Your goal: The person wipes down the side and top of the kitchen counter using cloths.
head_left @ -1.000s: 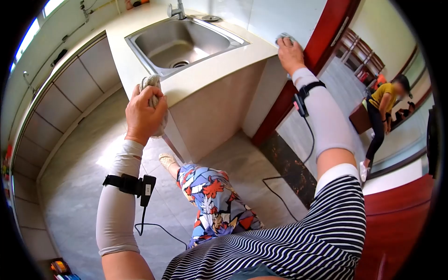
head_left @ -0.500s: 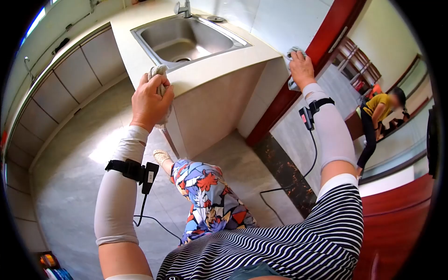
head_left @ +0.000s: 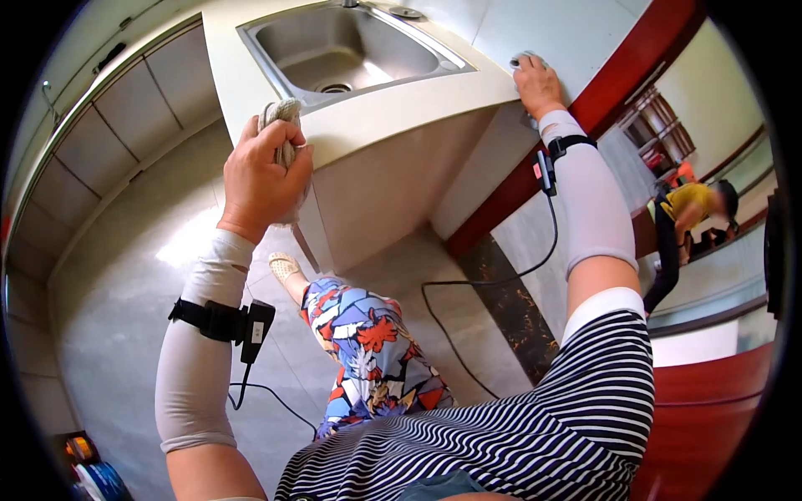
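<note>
My left hand point(head_left: 264, 177) is closed round a bunched greyish cloth point(head_left: 282, 111), close to the front left corner of the pale countertop point(head_left: 368, 125). Part of that cloth hangs below my fingers. My right hand point(head_left: 539, 86) grips a second grey cloth point(head_left: 526, 58) against the tiled wall point(head_left: 560, 33), beside the right end of the countertop. My palm hides most of this cloth. Set into the counter between and beyond my hands is a steel sink point(head_left: 342, 50), with its drain showing at the bottom.
A red door frame point(head_left: 626, 75) stands to the right of the wall. Through the doorway another person point(head_left: 689, 209) in a yellow top bends over. Low cabinets point(head_left: 125, 108) run along the left. Black cables point(head_left: 451, 334) hang from both wrist straps.
My right hand has moved left with its cloth, from the door frame's edge onto the tiled wall. My left hand has dropped slightly, still holding its cloth. The view has tilted downward.
</note>
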`<state>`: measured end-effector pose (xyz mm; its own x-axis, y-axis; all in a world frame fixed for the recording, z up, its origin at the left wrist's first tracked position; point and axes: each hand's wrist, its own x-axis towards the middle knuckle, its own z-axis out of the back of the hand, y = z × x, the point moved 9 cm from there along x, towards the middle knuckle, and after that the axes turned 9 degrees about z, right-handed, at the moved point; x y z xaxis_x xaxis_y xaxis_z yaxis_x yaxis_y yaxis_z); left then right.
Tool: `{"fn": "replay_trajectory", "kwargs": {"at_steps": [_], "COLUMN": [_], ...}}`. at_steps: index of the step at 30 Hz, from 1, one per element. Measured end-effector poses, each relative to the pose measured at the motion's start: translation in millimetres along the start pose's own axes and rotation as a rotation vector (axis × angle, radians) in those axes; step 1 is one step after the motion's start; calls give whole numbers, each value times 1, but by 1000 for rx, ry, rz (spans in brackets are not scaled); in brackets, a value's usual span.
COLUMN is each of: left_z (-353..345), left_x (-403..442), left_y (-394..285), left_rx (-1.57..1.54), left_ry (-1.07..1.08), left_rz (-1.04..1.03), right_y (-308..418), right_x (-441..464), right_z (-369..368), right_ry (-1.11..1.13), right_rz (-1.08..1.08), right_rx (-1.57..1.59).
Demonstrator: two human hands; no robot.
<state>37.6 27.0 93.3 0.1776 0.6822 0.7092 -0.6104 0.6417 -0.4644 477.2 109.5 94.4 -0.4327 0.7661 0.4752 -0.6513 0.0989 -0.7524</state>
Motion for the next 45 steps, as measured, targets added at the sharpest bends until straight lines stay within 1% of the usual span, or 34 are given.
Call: {"fn": "replay_trajectory", "kwargs": {"at_steps": [2, 4, 6, 8, 9, 10, 12, 15, 17, 22, 24, 25, 26, 28, 29, 38, 40, 43, 45], "left_z": [2, 2, 1, -1, -2, -1, -4, -5, -3, 4, 4, 5, 5, 7, 8, 7, 5, 4, 8], "left_x": [-1, -1, -1, 0, 2, 2, 1, 0, 0, -3, -5, -5, -4, -4, -4, -5, -8, -5, -5], "left_y": [1, 1, 0, 1, 1, 0, 0, 2, 4, 15, 19, 20, 20, 18, 18, 20, 24, 22, 20], "left_rx": [-2, 12, 3, 23, 16, 17, 6, 28, 36, 35, 30, 22, 15, 0, -15, -16, -11, -30, -46], "left_ry": [-3, 30, 21, 38, 30, 3, -18, -25, -32, -23, -20, -16, -12, -12, -14, -29, 1, -1, -19], "left_rz": [8, 60, 46, 104, 101, 78, 61, 70, 82, 92, 88, 76, 64, 69, 72, 30, 62, 72, 61], "right_y": [-4, -9, -13, -20, -24, -27, -46, -57, -55, -32, -17, -9, -7, 0, 3, 21, 22, 13, 0], "right_x": [-4, -19, -39, -56, -59, -61, -83, -108, -115, -97, -85, -79, -74, -65, -61, -25, -25, -27, -36], "right_z": [3, 18, 33, 46, 64, 73, 105, 119, 116, 108, 95, 93, 87, 64, 60, 23, 14, 28, 35], "right_ry": [-6, -5, 1, 34, -79, -84, -181, -114, -66, -92, -86, -143, -144, -57, -98, -69, -26, -87, -18], "right_rz": [-43, -35, -32, -34, -22, -21, -165, -176, -154, -104, -52, -12, -13, 11, 29, 15, 5, 76, -11], "right_rx": [-4, -9, -16, 0, 81, 72, 92, 144, 200, 214, 170, 113, 115, 53, 17, -2, -9, 37, 65]}}
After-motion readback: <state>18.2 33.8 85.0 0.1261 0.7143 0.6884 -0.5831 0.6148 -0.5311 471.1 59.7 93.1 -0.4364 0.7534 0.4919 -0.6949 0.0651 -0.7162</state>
